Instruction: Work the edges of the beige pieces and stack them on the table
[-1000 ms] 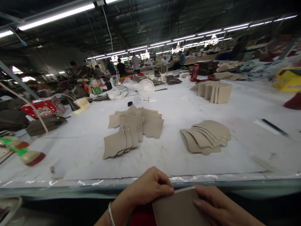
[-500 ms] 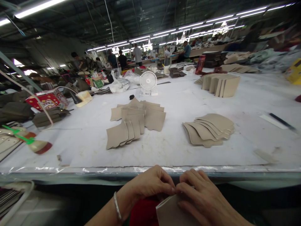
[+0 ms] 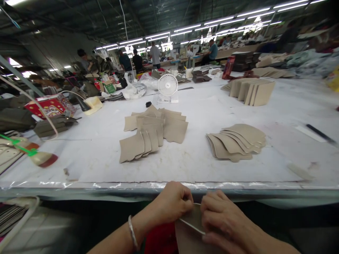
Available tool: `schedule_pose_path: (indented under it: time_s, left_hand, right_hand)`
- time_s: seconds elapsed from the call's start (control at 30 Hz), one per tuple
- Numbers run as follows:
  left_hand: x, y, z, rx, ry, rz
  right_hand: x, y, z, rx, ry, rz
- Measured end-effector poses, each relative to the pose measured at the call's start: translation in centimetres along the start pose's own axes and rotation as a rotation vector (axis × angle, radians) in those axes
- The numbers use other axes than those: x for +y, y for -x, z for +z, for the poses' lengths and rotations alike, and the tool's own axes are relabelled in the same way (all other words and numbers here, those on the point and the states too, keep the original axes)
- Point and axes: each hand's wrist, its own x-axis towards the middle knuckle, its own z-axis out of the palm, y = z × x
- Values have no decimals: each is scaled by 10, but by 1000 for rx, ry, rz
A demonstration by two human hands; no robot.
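Below the table's front edge, a taupe leather-like piece [image 3: 189, 237] with a pale edge is held between my two hands. My left hand [image 3: 174, 201], with a silver bangle at the wrist, pinches its upper left edge. My right hand [image 3: 225, 215] grips its right side, fingers curled over it. The piece is parted along the pale edge, showing a second taupe layer behind. Its lower part runs out of the frame. On the table ahead lie a fanned pile of similar taupe pieces [image 3: 141, 144] and another overlapping stack [image 3: 235, 143] on the right.
A small white fan [image 3: 168, 85] stands mid-table. Further right are a standing row of taupe pieces [image 3: 250, 91] and a dark pen-like tool [image 3: 320, 133]. Bottles with green nozzles [image 3: 39, 158] lie left, near a red box [image 3: 49, 106]. Several people are in the background.
My left hand has drawn slightly left and up, away from the right one. The gap between the hands is wider, with the piece's pale edge and back layer now showing.
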Motion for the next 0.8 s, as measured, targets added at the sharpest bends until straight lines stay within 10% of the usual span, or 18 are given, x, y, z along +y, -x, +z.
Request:
schedule_pose_path:
  time_s: [0.33, 0.8]
  left_hand:
    - [9, 7, -3, -372, 409, 98]
    - [-2, 48, 16, -109, 38, -53]
  right_hand:
    - [-6, 12, -31, -131, -389, 56]
    - [3, 35, 8, -172, -388, 183]
